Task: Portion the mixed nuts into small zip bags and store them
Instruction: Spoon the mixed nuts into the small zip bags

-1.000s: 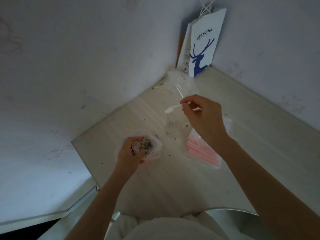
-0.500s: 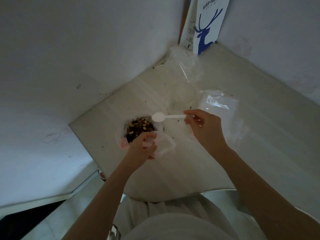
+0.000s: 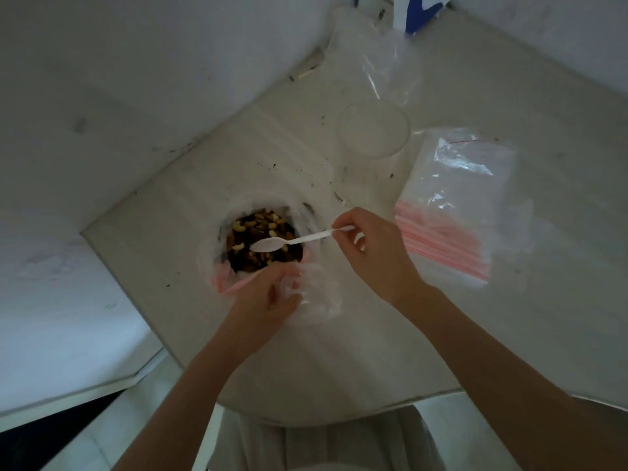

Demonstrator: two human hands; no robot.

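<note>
Pale tabletop [image 3: 339, 362] in a white-walled corner carries the work. Mixed nuts [image 3: 261, 232] sit in an open bag [image 3: 217, 266] at left centre. A white plastic spoon [image 3: 292, 240] is held bowl-first over them, its handle end pinched by the right hand [image 3: 370, 256]. The left hand [image 3: 268, 300] grips a small clear zip bag [image 3: 319, 297] (just nearer than the nuts). A pack of zip bags [image 3: 452, 215] lies to the right; a clear cup [image 3: 373, 130] stands farther back.

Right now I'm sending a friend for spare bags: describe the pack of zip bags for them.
On the table, look right of the open bag of mixed nuts, past the right hand. The pack of zip bags lies flat; unlike the crumpled clear bag behind, it shows stacked pink strips.
</note>
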